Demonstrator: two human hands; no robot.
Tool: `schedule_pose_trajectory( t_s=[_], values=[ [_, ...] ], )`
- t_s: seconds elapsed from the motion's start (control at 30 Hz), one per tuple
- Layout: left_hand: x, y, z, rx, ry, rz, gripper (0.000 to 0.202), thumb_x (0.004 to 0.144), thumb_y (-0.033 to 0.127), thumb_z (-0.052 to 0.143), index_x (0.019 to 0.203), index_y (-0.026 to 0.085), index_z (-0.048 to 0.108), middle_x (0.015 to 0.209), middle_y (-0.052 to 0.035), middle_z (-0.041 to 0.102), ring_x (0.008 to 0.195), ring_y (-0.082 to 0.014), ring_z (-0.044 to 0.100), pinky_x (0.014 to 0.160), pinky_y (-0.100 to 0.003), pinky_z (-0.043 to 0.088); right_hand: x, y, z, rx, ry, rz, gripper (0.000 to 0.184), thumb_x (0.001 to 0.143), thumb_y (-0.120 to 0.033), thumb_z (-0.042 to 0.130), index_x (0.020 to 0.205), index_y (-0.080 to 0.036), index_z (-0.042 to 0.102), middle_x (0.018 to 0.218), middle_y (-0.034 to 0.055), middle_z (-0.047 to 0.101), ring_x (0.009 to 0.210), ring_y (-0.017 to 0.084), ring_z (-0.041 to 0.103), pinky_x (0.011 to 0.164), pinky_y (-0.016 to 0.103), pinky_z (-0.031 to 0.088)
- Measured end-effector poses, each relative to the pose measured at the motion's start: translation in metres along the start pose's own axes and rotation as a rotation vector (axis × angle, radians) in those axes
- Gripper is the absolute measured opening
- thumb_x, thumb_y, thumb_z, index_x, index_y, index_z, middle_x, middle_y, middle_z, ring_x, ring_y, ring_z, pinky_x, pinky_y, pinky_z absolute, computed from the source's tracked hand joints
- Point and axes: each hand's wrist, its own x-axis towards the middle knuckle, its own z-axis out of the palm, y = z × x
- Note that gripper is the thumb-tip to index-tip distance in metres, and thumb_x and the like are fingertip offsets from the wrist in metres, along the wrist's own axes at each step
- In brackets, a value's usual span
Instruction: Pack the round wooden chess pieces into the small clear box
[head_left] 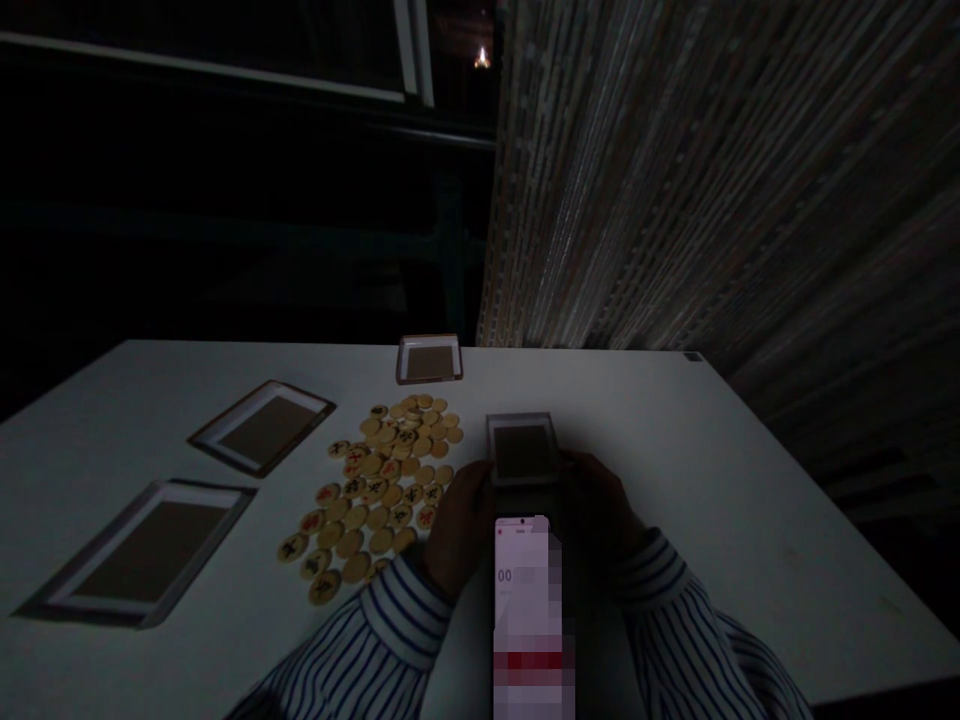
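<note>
A small open box (523,453) with pale walls and a brown bottom is in front of me on the white table. Its near left corner is gripped by my left hand (463,520), whose fingers are closed and partly lost in shadow. My right hand (604,505) closes on the near right corner of the same box. Just left of my left hand spreads a loose heap of round wooden Chinese chess pieces (379,490), some showing red or black characters, others blank side up. Between my forearms a lit phone (521,580) shows a partly blurred screen.
Three more shallow open boxes lie on the table (675,450): one at the far edge (430,362), one at mid-left (262,430), one at near left (142,550). A string curtain (637,170) hangs behind the table's right half. The room is dark.
</note>
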Motion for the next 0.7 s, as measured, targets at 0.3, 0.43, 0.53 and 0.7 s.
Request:
schedule_pose_trajectory(
  t_s=[0.3,0.43,0.53,0.7],
  values=[
    [0.0,0.001,-0.001,0.008,0.037,-0.009,0.029,0.08,0.021,0.041,0.106,0.015,0.051,0.101,-0.0093,0.059,0.095,-0.0184,0.054,0.082,-0.035,0.045,-0.001,0.0,-0.001,0.005,0.042,0.054,0.03,0.081,-0.027,0.042,0.107,-0.015,0.052,0.101,0.011,0.06,0.081,0.017,0.06,0.068,0.031,0.051],
    [0.0,0.002,-0.004,-0.015,0.109,-0.006,0.027,0.079,0.023,0.043,0.104,0.017,0.053,0.1,-0.0081,0.059,0.093,-0.0185,0.055,0.082,-0.035,0.045,-0.002,0.0,-0.003,-0.027,0.084,0.056,0.031,0.079,-0.025,0.043,0.106,-0.014,0.053,0.098,0.0115,0.061,0.076,0.016,0.06,0.064,0.031,0.051],
    [0.001,0.005,-0.008,-0.078,0.165,-0.061,0.028,0.078,0.028,0.046,0.103,0.017,0.055,0.099,-0.008,0.061,0.092,-0.0185,0.056,0.082,-0.034,0.045,-0.002,-0.001,-0.003,-0.047,0.121,0.052,0.03,0.079,-0.026,0.042,0.105,-0.014,0.053,0.095,0.0116,0.062,0.077,0.017,0.059,0.063,0.031,0.051],
    [0.001,0.014,-0.024,-0.271,0.237,-0.216,0.031,0.077,0.032,0.049,0.102,0.015,0.056,0.097,-0.0084,0.063,0.089,-0.0172,0.058,0.081,-0.032,0.046,-0.002,0.001,-0.001,-0.077,0.165,0.025,0.028,0.079,-0.025,0.042,0.101,-0.015,0.055,0.093,0.0102,0.062,0.076,0.017,0.058,0.063,0.032,0.05]
  ],
)
